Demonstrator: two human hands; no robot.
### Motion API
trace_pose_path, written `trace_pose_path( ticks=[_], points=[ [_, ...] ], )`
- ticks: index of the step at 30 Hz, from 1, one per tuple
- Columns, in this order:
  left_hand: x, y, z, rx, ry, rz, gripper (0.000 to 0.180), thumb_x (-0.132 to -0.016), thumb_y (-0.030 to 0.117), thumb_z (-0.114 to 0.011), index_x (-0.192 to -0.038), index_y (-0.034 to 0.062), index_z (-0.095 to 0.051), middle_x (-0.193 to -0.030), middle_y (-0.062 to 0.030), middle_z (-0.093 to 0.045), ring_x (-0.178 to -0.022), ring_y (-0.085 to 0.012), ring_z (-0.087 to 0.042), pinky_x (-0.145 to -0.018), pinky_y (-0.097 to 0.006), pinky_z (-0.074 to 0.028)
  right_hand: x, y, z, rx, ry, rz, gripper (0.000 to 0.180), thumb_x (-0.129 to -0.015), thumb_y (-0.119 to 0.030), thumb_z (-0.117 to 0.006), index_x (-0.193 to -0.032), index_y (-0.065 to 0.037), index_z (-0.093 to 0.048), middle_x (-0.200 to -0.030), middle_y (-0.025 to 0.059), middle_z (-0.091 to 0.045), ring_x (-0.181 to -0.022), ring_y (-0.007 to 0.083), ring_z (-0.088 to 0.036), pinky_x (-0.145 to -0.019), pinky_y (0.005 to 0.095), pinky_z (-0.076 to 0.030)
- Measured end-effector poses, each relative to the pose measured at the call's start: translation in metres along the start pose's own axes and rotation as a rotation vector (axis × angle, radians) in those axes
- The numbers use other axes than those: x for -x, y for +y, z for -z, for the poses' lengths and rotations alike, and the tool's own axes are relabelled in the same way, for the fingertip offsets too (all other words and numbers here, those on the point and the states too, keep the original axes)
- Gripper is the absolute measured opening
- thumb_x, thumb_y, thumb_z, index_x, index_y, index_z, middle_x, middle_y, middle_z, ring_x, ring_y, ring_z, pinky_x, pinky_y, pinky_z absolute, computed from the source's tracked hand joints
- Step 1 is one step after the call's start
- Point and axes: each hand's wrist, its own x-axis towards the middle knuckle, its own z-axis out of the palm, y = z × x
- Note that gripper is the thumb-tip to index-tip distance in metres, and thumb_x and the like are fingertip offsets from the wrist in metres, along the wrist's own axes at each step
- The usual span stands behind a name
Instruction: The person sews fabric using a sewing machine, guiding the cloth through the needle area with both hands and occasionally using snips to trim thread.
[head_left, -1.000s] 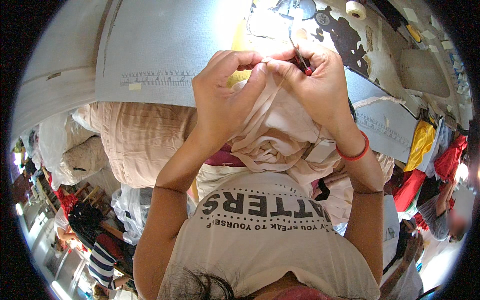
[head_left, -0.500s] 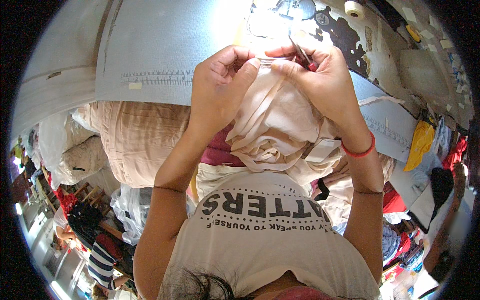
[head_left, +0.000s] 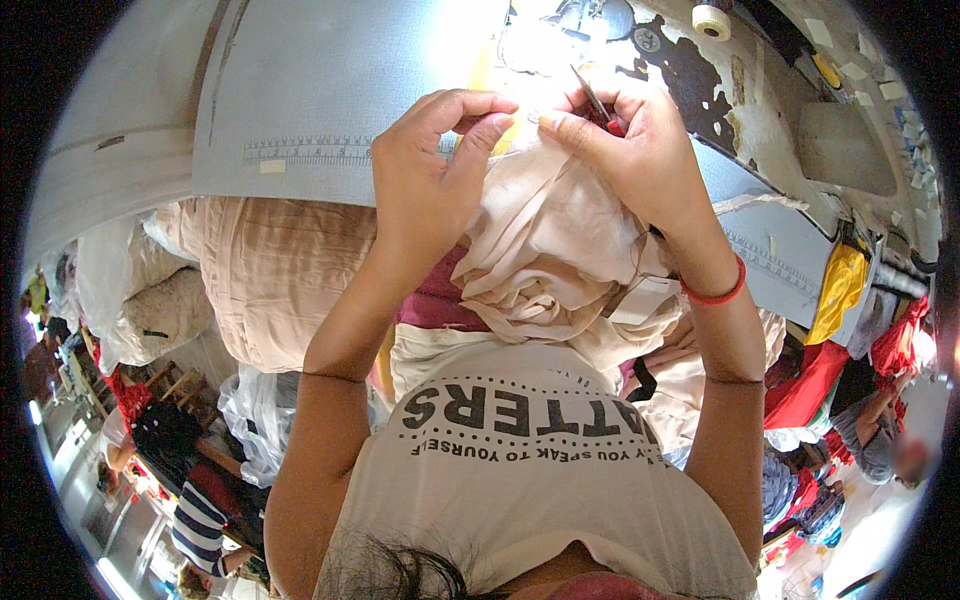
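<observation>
My left hand [head_left: 430,160] is raised over the table edge, thumb and forefinger pinched. What lies between its fingertips, if anything, is too small to make out. Opposite it, my right hand [head_left: 640,155] has a small pair of thread snips [head_left: 593,98] tucked in its fingers, red handle in the palm and blades pointing up and away. The same hand's thumb and forefinger pinch the upper edge of a crumpled pale pink garment [head_left: 555,225]. That cloth hangs down from the fingertips into my lap. A narrow gap separates the two hands' fingertips.
Bright light falls on a sewing machine [head_left: 600,18] beyond my hands. A thread cone [head_left: 711,20] stands at the far right. The grey tabletop [head_left: 300,90] bears ruler marks. Piled beige cloth [head_left: 285,285] lies left, yellow cloth [head_left: 842,290] right. Other people [head_left: 205,525] are on both sides.
My left hand has drawn slightly left and down, widening the gap from my right hand, where a cloth edge spanned both before. At the right, a person has shifted place.
</observation>
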Motion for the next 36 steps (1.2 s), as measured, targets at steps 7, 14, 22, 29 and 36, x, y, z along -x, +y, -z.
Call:
trace_pose_path(
  ticks=[7,14,22,29,36],
  points=[
    [-0.002,0.005,0.003,-0.016,-0.039,-0.091,0.01,-0.078,0.003,-0.061,-0.087,-0.0005,-0.064,-0.084,-0.0055,-0.063,-0.076,-0.0098,-0.056,-0.072,-0.022,-0.044,-0.002,0.003,0.001,-0.026,-0.059,-0.041,0.017,-0.073,-0.018,-0.066,-0.072,-0.002,-0.059,-0.055,-0.004,-0.045,-0.052,0.0042,-0.036,-0.046,0.0219,-0.032],
    [-0.001,0.011,0.001,-0.124,-0.026,-0.116,0.01,-0.076,0.003,-0.064,-0.085,-0.0006,-0.064,-0.08,-0.004,-0.063,-0.074,-0.009,-0.056,-0.069,-0.021,-0.044,-0.001,0.001,0.0,0.025,-0.035,0.025,0.019,-0.072,-0.016,-0.068,-0.072,0.0,-0.057,-0.056,0.0027,-0.046,-0.052,0.0085,-0.038,-0.048,0.0241,-0.034],
    [0.001,0.011,-0.006,0.187,0.001,0.177,0.011,-0.075,0.008,-0.065,-0.083,-0.0001,-0.062,-0.071,-0.0037,-0.061,-0.062,-0.0069,-0.054,-0.06,-0.021,-0.044,0.002,-0.006,-0.004,0.045,0.02,0.029,0.015,-0.072,-0.012,-0.067,-0.073,0.001,-0.058,-0.058,0.007,-0.053,-0.052,0.0098,-0.044,-0.05,0.0245,-0.037],
    [0.008,0.004,-0.016,0.129,-0.005,0.048,0.008,-0.084,0.007,-0.056,-0.088,-0.0005,-0.055,-0.081,0.0021,-0.054,-0.075,-0.0042,-0.047,-0.067,-0.017,-0.039,0.005,-0.007,-0.006,0.013,0.065,0.048,0.012,-0.071,-0.012,-0.068,-0.075,-0.001,-0.064,-0.06,0.0051,-0.059,-0.053,0.0075,-0.048,-0.051,0.0227,-0.039],
    [0.004,-0.001,-0.016,0.088,-0.066,-0.056,0.008,-0.089,0.011,-0.048,-0.088,0.0032,-0.05,-0.079,0.0027,-0.047,-0.073,-0.0044,-0.042,-0.066,-0.017,-0.035,0.008,-0.014,0.002,0.008,0.002,-0.065,0.015,-0.07,-0.014,-0.069,-0.078,-0.002,-0.064,-0.06,0.0021,-0.055,-0.052,0.0055,-0.043,-0.048,0.0214,-0.036]
  ],
)
